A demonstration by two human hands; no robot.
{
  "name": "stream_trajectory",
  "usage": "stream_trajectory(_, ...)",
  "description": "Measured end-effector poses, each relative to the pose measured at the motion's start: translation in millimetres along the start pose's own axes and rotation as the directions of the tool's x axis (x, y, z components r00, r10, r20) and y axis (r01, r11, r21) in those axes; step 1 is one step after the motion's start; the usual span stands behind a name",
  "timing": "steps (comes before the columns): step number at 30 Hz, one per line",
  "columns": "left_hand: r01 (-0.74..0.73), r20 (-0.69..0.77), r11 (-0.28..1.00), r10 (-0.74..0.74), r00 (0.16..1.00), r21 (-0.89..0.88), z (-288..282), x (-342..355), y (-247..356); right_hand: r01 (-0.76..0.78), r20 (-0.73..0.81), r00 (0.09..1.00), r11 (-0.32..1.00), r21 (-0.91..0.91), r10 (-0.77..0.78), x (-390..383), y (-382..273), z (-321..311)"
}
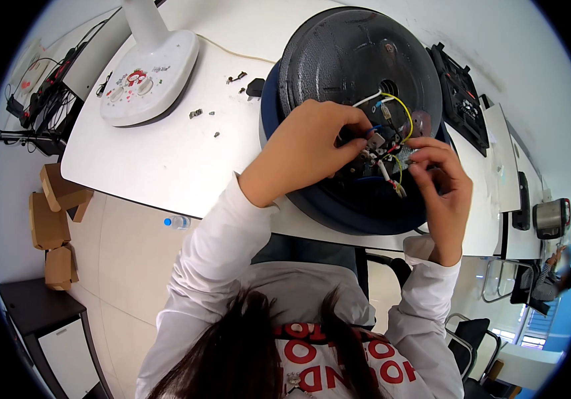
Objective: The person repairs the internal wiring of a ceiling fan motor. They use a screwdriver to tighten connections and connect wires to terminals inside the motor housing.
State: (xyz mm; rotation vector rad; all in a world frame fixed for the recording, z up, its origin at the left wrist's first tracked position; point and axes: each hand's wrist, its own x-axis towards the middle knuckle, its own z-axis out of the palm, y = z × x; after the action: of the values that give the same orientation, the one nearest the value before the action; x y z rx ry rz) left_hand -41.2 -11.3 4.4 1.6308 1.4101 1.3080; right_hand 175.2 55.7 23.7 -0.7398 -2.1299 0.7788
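A round appliance body (365, 53), black with a dark blue outer shell, lies opened on the white table in front of me. Yellow, white and blue wires (405, 113) come out of a hole in its black base and run to a cluster of small metal terminals (382, 156). My left hand (315, 143) reaches over the near left side, thumb and forefinger pinched at a small silvery metal plate (377, 140) in that cluster. On the right side, my right hand (442, 176) has its thumb and fingertips closed beside the wires; what they grip is too small to name.
Small metal parts (196, 114) and a black plastic piece (255, 87) lie left of the appliance. A white stand base (152, 86) is at the far left, an open black tool case (461, 100) at right. Cardboard boxes (49, 219) and a bottle (177, 222) are on the floor.
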Motion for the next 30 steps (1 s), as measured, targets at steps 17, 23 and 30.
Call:
stream_trajectory(17, 0.038, 0.013, 0.999, -0.039, 0.999, 0.035, 1.3, -0.6, -3.0, 0.076, 0.314, 0.947, 0.997, -0.009, -0.069, 8.9, 4.6, 12.7)
stream_trajectory(23, -0.013, 0.001, 0.999, 0.013, 1.000, 0.042, 2.6, 1.6, -5.7, 0.077, 0.227, 0.971, 0.997, 0.026, -0.080, 8.2, 16.9, 13.2)
stream_trajectory(30, 0.010, -0.001, 0.997, -0.010, 1.000, 0.081, 2.5, 1.4, -2.9, 0.015, 0.270, 0.962, 0.999, 0.044, -0.027, 10.7, 12.4, 10.5)
